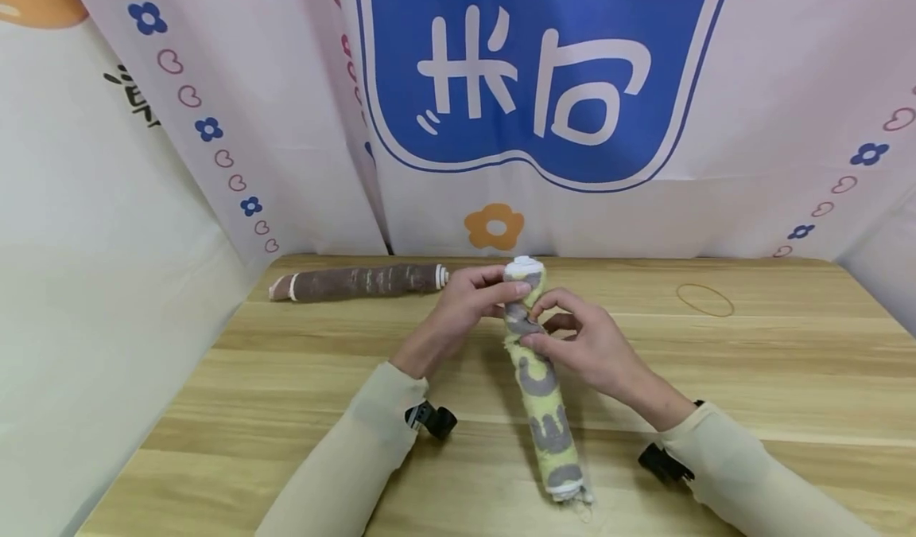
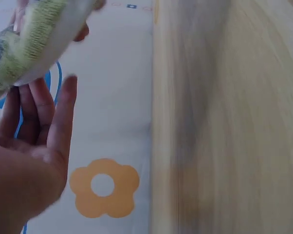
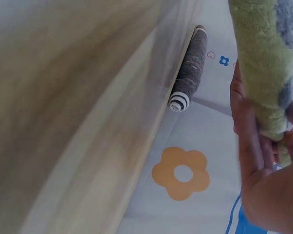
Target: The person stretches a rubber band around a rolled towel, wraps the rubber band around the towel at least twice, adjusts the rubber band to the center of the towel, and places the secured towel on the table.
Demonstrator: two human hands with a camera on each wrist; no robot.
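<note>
At the far left of the wood-grain tabletop [image 1: 272, 394], a dark brown rolled fabric cylinder [image 1: 358, 282] lies near the far edge, close to the white printed curtain [image 1: 300, 123]. Next, the left hand [image 1: 468, 298] grips the upper end of a yellow-and-grey patterned, soft fabric roll [image 1: 549, 422], its thumb across the front. This roll is held centrally, lengthwise toward the viewer; whether its lower end touches the tabletop cannot be told. To its right, the right hand [image 1: 590, 342] pinches the roll at a narrowed section just below the left thumb. The step in hand appears to be binding this section, although no band is discernible there. The next move probably calls for steadying the roll while the right fingers adjust the narrowed section. Bare wood right of the right hand offers working room; a thin tan loop [image 1: 705, 300] lies beyond, near the far edge.
</note>
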